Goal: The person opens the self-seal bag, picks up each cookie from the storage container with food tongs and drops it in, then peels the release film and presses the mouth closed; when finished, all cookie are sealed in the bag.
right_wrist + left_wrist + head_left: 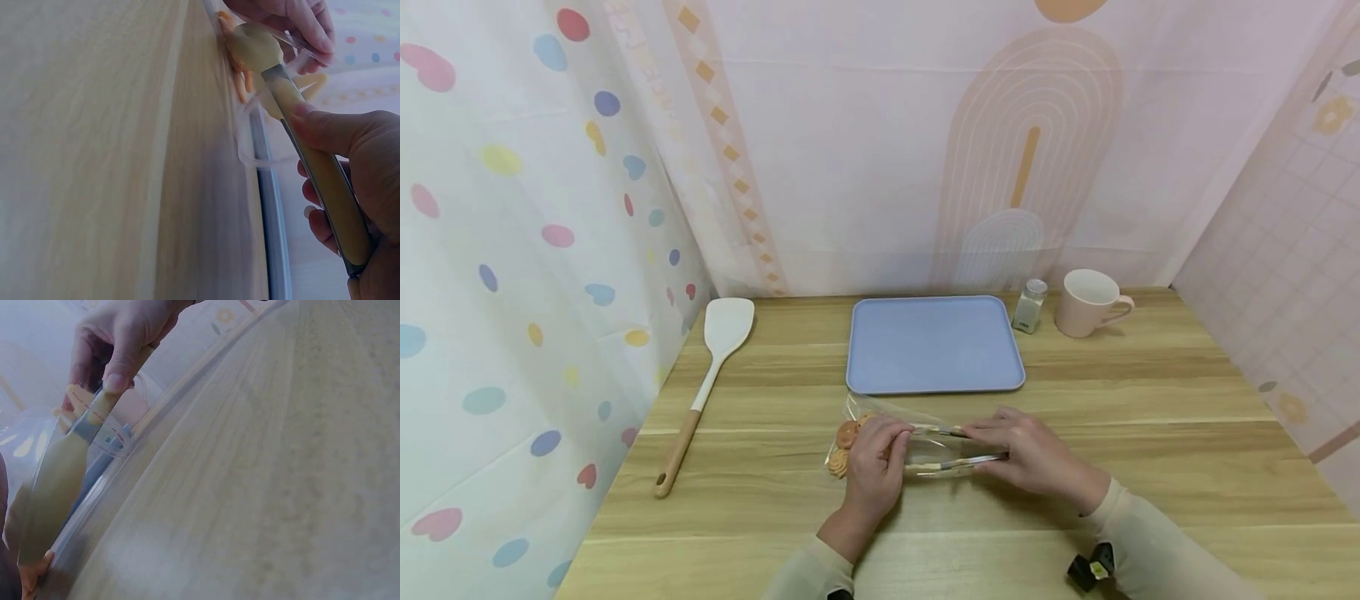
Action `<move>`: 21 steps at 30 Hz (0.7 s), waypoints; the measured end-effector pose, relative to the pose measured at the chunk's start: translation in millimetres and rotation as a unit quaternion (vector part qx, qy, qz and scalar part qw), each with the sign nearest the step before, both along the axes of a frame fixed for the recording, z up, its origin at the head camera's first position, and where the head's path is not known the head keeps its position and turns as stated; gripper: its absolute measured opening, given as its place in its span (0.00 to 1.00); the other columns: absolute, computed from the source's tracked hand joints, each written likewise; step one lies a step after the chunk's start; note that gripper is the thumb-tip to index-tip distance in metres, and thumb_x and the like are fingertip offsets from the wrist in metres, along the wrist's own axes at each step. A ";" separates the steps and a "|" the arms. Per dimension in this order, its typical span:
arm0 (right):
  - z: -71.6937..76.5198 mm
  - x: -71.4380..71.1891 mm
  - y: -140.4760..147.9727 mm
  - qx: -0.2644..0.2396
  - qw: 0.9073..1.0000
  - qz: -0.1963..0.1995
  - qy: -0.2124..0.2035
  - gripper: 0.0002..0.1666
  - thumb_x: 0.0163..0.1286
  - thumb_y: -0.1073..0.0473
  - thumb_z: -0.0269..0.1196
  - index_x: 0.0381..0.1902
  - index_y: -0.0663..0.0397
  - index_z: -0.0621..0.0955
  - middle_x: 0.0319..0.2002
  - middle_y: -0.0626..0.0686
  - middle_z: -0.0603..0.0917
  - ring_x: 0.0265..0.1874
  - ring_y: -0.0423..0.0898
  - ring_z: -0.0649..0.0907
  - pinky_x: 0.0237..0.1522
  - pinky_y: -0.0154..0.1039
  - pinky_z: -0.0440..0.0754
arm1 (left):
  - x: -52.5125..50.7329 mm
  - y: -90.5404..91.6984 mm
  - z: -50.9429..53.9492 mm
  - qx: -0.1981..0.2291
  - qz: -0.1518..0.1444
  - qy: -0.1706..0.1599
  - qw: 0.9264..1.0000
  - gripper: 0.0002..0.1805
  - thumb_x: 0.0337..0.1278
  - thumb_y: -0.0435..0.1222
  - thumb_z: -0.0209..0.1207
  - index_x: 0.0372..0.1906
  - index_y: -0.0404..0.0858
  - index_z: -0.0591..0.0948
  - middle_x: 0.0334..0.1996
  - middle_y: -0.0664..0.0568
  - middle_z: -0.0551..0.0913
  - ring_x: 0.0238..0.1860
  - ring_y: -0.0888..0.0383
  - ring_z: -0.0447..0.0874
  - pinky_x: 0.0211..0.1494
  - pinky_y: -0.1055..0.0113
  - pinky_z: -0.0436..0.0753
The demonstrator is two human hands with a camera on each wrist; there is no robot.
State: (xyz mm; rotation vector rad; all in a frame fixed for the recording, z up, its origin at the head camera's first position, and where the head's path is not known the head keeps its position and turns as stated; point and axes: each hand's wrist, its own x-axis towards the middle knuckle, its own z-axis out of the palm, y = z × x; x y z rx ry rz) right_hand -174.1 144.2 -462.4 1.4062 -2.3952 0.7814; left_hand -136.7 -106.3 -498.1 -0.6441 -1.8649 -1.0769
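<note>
Tongs point(331, 194) with pale yellowish, metal-edged arms are held in my right hand point(1033, 450), thumb on one arm and fingers on the other. Their pale ends reach into a clear plastic bag point(891, 407), where the left wrist view shows them through the film. Pinched at the bag's edge are the fingers of my left hand point(874, 468). Several round baked cookies point(847, 434) lie in the bag, left of that hand and partly covered by it. Whether the tongs touch a cookie is hidden.
Behind the bag lies a blue rectangular tray point(936, 346). A small glass shaker point(1029, 307) and a pink mug point(1084, 304) stand to its right. At the left is a white spatula point(715, 350) with a wooden handle. Curtains border the wooden table point(760, 533).
</note>
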 end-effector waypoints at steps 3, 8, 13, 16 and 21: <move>0.7 1.4 6.7 0.005 1.000 0.003 0.006 0.30 0.51 0.53 0.75 0.53 0.55 0.83 0.47 0.49 0.85 0.39 0.42 0.80 0.36 0.38 0.80 | -0.2 -0.6 -0.1 0.001 -0.001 -0.001 1.000 0.05 0.58 0.24 0.59 0.35 0.34 0.83 0.32 0.48 0.83 0.36 0.52 0.81 0.48 0.63 0.76; -0.5 3.5 10.3 0.018 1.000 0.000 -0.004 0.29 0.54 0.53 0.74 0.54 0.54 0.83 0.48 0.48 0.85 0.36 0.39 0.77 0.33 0.34 0.77 | -0.1 -2.2 0.0 0.002 0.000 -0.004 1.000 0.05 0.58 0.24 0.59 0.35 0.34 0.83 0.32 0.49 0.83 0.37 0.53 0.81 0.49 0.62 0.76; -1.3 4.9 3.2 0.024 1.000 -0.006 -0.019 0.27 0.57 0.52 0.72 0.54 0.53 0.82 0.49 0.46 0.84 0.37 0.39 0.78 0.35 0.35 0.78 | -0.3 -1.5 -1.2 0.003 0.000 -0.001 1.000 0.05 0.60 0.26 0.58 0.35 0.35 0.83 0.31 0.49 0.83 0.36 0.54 0.80 0.48 0.64 0.76; -1.9 5.5 -1.8 0.023 0.999 -0.005 -0.024 0.26 0.57 0.52 0.72 0.54 0.52 0.83 0.49 0.46 0.85 0.37 0.39 0.79 0.35 0.34 0.78 | -0.3 -0.8 -1.7 0.002 -0.003 -0.003 1.000 0.05 0.61 0.26 0.57 0.35 0.35 0.83 0.31 0.49 0.83 0.35 0.55 0.80 0.48 0.65 0.76; -1.7 6.3 -6.4 0.020 0.999 -0.010 -0.036 0.26 0.56 0.52 0.73 0.54 0.52 0.83 0.48 0.45 0.85 0.35 0.37 0.77 0.32 0.31 0.76 | 0.5 -0.7 -1.1 0.002 -0.003 -0.016 1.000 0.06 0.59 0.25 0.58 0.35 0.36 0.83 0.32 0.50 0.83 0.36 0.55 0.80 0.50 0.61 0.76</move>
